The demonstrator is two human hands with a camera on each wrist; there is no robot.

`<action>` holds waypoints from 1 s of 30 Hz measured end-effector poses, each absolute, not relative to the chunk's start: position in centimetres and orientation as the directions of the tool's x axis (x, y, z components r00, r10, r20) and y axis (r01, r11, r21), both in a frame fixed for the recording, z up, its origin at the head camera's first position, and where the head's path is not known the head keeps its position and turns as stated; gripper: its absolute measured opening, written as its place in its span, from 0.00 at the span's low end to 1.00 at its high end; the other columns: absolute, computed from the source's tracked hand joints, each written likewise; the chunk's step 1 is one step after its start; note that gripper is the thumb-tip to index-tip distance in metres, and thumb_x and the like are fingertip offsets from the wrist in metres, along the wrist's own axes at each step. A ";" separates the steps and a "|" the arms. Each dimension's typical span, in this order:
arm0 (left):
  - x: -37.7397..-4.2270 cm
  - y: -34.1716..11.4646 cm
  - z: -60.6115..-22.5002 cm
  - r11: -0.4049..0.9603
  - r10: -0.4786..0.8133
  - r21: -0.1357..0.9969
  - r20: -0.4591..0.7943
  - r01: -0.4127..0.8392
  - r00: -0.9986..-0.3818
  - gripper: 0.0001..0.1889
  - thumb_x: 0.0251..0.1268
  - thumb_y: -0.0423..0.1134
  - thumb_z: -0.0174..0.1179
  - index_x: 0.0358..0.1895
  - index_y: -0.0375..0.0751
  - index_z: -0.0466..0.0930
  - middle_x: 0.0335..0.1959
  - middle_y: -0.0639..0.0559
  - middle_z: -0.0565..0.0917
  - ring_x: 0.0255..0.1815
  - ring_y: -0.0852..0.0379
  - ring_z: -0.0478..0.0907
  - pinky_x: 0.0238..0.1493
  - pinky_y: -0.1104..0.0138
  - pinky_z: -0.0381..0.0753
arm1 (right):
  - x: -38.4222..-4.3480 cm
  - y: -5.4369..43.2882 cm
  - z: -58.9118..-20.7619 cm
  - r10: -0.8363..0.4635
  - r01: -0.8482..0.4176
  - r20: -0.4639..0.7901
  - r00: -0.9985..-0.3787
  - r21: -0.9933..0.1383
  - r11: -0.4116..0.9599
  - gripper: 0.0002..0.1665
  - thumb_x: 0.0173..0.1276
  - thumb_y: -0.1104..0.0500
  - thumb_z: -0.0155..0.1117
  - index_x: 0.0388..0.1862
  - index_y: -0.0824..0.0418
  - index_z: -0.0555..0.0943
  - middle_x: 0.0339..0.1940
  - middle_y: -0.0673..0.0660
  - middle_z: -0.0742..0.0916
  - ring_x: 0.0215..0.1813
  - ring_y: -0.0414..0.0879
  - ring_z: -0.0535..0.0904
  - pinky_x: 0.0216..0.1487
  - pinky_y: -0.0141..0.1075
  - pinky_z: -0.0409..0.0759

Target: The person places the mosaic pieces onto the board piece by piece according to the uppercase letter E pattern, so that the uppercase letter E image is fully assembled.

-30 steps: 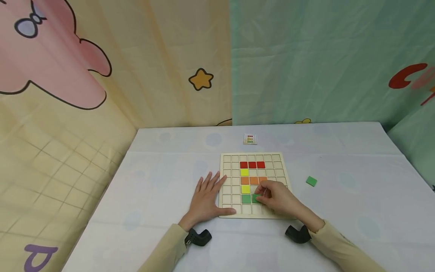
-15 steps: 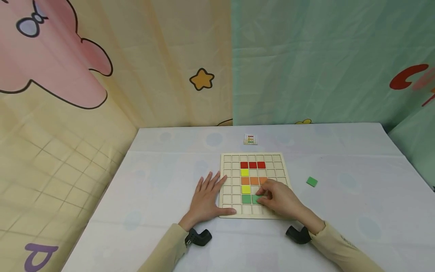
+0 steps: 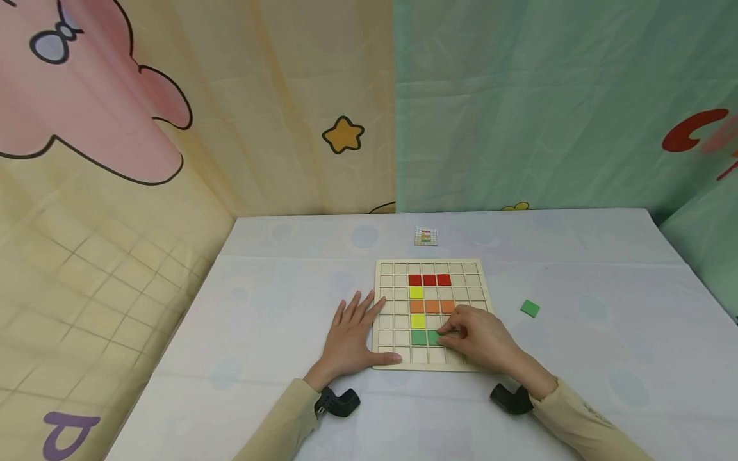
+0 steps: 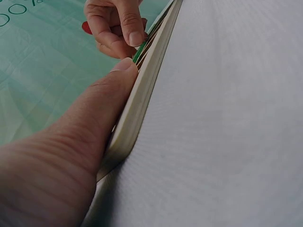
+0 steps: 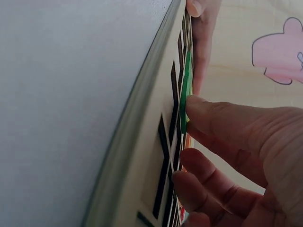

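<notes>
A cream grid board (image 3: pixel 471 292) lies on the white-covered table. My left hand (image 3: pixel 348 342) rests at its left edge, fingers spread and the thumb over the lower left corner. My right hand (image 3: pixel 490 340) reaches in from the right, holding a green square tile (image 3: pixel 434 338) at its right side with thumb and forefinger. This tile lies in the board's lower rows, beside another green tile (image 3: pixel 418 337). In the right wrist view, the thumb touches the green tile (image 5: pixel 183 113), while the other fingers curl over the grid. Red (image 3: pixel 429 280), yellow (image 3: pixel 418 321) and orange tiles (image 3: pixel 432 307) fill cells higher up.
One loose green tile (image 3: pixel 530 308) lies on the table right of the board. A small pattern card (image 3: pixel 426 236) sits behind the board, near the table's back edge. Printed curtains (image 3: pixel 259 128) hang behind and at the sides.
My right hand has shifted slightly right, and the held green tile, darker a second ago, now looks lighter and flat in its cell. My left hand has stayed in place.
</notes>
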State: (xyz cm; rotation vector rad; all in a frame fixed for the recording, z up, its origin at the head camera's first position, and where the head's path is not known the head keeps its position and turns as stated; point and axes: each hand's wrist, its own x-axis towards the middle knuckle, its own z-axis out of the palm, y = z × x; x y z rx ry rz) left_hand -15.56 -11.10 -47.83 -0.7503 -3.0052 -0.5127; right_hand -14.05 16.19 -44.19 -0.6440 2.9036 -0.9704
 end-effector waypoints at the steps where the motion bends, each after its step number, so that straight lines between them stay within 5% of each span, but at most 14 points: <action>1: -15.6 -11.1 -47.8 0.832 0.458 0.312 0.080 0.458 -0.886 0.57 0.43 0.75 0.60 0.76 0.50 0.50 0.76 0.50 0.48 0.76 0.48 0.36 0.71 0.53 0.32 | -14.0 16.5 -44.3 -0.403 -0.385 0.111 -0.908 -0.596 0.704 0.07 0.55 0.55 0.75 0.33 0.52 0.88 0.24 0.39 0.74 0.23 0.36 0.66 0.23 0.31 0.66; 9: -15.6 -11.1 -47.9 0.829 0.461 0.316 0.080 0.461 -0.884 0.57 0.43 0.75 0.60 0.76 0.49 0.50 0.76 0.50 0.48 0.76 0.48 0.36 0.71 0.53 0.33 | -14.1 20.5 -44.3 -0.441 -0.429 0.173 -0.880 -0.687 0.586 0.08 0.62 0.58 0.69 0.41 0.55 0.85 0.33 0.42 0.79 0.31 0.37 0.73 0.28 0.31 0.73; 14: -15.6 -11.2 -48.0 0.830 0.459 0.311 0.088 0.462 -0.884 0.57 0.43 0.75 0.59 0.76 0.50 0.50 0.76 0.51 0.48 0.76 0.48 0.37 0.71 0.53 0.33 | -14.5 23.3 -43.6 -0.328 -0.396 0.226 -0.917 -0.607 0.689 0.09 0.58 0.62 0.71 0.39 0.57 0.85 0.37 0.47 0.82 0.37 0.43 0.76 0.28 0.33 0.72; 21: -15.6 -11.2 -48.1 0.831 0.459 0.306 0.094 0.464 -0.884 0.57 0.43 0.75 0.59 0.76 0.50 0.50 0.76 0.51 0.48 0.76 0.48 0.36 0.71 0.52 0.33 | -15.4 26.5 -42.9 -0.187 -0.237 0.148 -0.971 -0.513 0.825 0.22 0.56 0.58 0.74 0.48 0.67 0.82 0.47 0.65 0.80 0.48 0.63 0.74 0.45 0.56 0.73; 30: -15.6 -11.1 -48.0 0.834 0.458 0.302 0.084 0.461 -0.885 0.57 0.43 0.75 0.59 0.76 0.50 0.49 0.76 0.51 0.48 0.76 0.48 0.36 0.71 0.52 0.32 | -15.6 27.7 -43.5 -0.106 -0.133 0.081 -0.991 -0.512 0.849 0.35 0.59 0.55 0.70 0.59 0.75 0.72 0.51 0.73 0.72 0.46 0.62 0.72 0.40 0.53 0.72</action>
